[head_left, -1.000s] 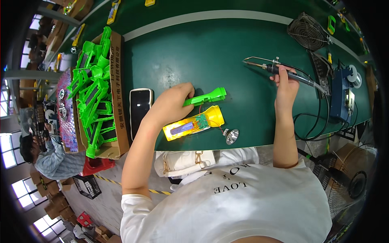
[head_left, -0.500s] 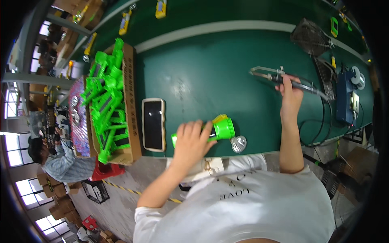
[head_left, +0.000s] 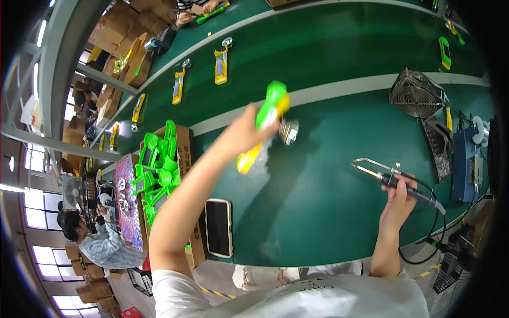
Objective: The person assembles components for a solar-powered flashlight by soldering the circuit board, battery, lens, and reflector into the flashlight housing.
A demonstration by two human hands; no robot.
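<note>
Green-and-yellow plastic torch [head_left: 265, 124] is gripped in the left hand [head_left: 241, 135], lifted above the tabletop [head_left: 328, 69]; the soldering iron [head_left: 395, 183] is clasped by right-hand fingers [head_left: 395, 199], tip kept clear.

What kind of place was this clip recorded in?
Most likely a factory assembly line. A long green conveyor belt carries yellow and green units spaced along it, a cardboard box of green plastic parts sits at the station, and the right hand holds a soldering iron.

Factory assembly line: green conveyor belt [head_left: 339, 63], soldering iron [head_left: 395, 183].
</note>
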